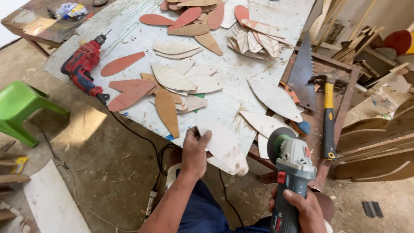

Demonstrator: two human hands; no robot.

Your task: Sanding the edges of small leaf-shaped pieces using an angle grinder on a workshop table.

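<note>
My left hand grips a pale leaf-shaped wooden piece by its left end, holding it out over the table's near edge. My right hand is wrapped around the body of a grey angle grinder. Its disc points up and left, close to the right side of the held piece, and I cannot tell whether they touch.
The white worktable carries several leaf-shaped cutouts, pale, brown and red. A red electric drill lies at its left edge. A hand saw and a yellow-handled hammer lie to the right. A green plastic stool stands on the left.
</note>
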